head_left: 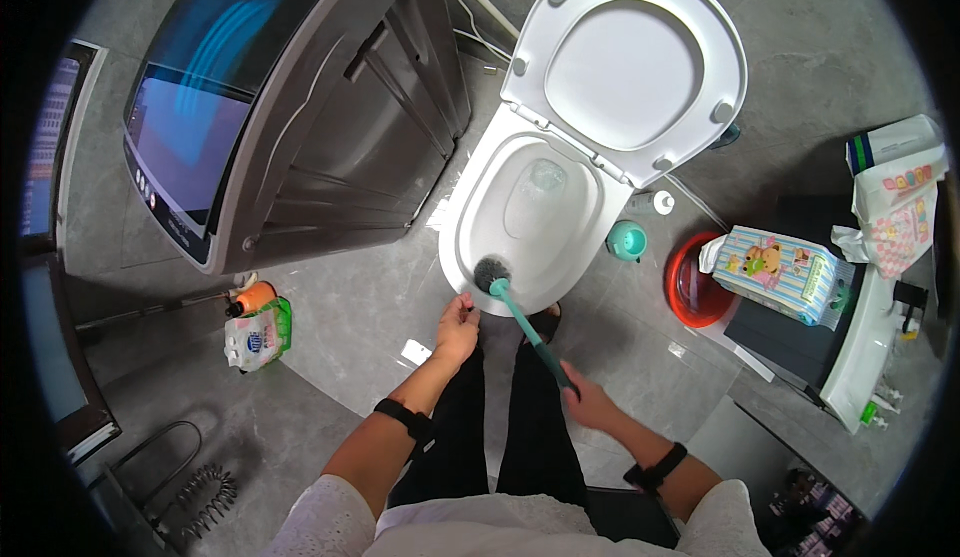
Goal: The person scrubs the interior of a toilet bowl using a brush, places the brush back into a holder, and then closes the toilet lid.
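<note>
My right hand (589, 399) grips the dark green end of a toilet brush (529, 330). The handle slants up and left to its round grey bristle head (492, 272), which is at the front inner edge of a white toilet bowl (465, 212). Just outside the front rim, my left hand (457, 328) has its fingers curled together; whether they touch the rim or pinch something small is unclear. Water lies in the bottom of the bowl. The toilet seat (626, 20) and the lid behind it are raised.
A grey washing machine (360, 144) stands left of the toilet. Right of it are a white bottle (651, 203), a teal brush holder (627, 241) and a red basin (697, 317). A pack of wipes (780, 272) lies farther right. Bottles and a bag (259, 335) hang at left.
</note>
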`<move>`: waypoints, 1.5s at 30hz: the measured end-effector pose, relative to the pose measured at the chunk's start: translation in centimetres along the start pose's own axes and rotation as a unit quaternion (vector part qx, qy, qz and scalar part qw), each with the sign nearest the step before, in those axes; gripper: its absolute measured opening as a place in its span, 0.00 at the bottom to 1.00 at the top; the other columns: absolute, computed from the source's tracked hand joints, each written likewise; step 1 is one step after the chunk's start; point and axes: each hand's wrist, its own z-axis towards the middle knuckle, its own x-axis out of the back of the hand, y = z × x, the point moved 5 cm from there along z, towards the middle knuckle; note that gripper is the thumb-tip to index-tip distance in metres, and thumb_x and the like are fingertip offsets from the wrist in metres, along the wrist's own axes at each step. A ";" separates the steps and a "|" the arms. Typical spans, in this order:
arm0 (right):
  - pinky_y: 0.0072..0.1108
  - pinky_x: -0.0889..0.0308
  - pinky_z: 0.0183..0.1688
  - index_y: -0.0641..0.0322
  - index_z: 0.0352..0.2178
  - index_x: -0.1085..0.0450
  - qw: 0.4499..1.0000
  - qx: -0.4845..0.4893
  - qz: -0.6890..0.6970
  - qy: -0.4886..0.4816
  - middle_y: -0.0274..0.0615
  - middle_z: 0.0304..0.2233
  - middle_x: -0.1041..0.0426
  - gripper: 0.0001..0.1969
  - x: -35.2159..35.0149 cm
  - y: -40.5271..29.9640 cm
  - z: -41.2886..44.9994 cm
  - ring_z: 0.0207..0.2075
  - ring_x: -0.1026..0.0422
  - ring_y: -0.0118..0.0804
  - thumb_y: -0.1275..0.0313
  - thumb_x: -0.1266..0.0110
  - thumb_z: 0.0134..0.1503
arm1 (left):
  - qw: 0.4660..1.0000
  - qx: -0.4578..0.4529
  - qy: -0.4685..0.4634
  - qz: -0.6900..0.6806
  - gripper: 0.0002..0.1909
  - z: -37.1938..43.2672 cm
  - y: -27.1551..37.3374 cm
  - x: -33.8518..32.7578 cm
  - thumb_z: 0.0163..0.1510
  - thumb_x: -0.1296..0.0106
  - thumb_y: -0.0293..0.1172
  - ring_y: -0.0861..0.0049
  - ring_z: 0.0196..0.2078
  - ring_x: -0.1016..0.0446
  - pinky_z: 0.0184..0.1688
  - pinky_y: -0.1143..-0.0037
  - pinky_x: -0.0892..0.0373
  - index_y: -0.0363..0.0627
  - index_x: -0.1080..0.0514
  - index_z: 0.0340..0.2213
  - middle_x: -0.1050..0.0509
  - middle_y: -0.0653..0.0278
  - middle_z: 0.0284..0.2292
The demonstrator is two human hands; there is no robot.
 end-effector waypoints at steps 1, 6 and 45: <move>0.31 0.37 0.46 0.62 0.56 0.48 0.999 -0.033 -0.014 -0.017 0.63 0.40 0.32 0.26 1.0 0.3 0.4 0.42 0.31 0.57 0.75 0.58 0.53 | 1.000 0.000 0.005 -0.002 0.20 -0.2 0.0 0.0 0.56 0.56 0.28 0.82 0.40 0.32 0.36 0.80 0.34 0.44 0.41 0.51 0.35 0.69 0.42; 0.31 0.36 0.44 0.66 0.54 0.46 0.990 -0.119 -0.058 0.052 0.63 0.43 0.33 0.25 0.6 0.4 11.8 0.42 0.32 0.59 0.72 0.58 0.54 | 0.999 -0.030 0.039 0.023 0.19 -0.1 -0.5 -1.6 0.53 0.53 0.26 0.84 0.31 0.34 0.31 0.82 0.35 0.40 0.38 0.48 0.33 0.65 0.37; 0.25 0.39 0.48 0.59 0.57 0.50 0.915 -0.188 0.311 0.176 0.56 0.49 0.36 0.33 -6.4 2.2 18.7 0.48 0.34 0.46 0.72 0.49 0.49 | 0.868 -0.208 -0.234 0.387 0.31 -0.7 7.7 -1.8 0.50 0.56 0.23 0.45 0.38 0.30 0.40 0.63 0.33 0.44 0.49 0.56 0.29 0.39 0.34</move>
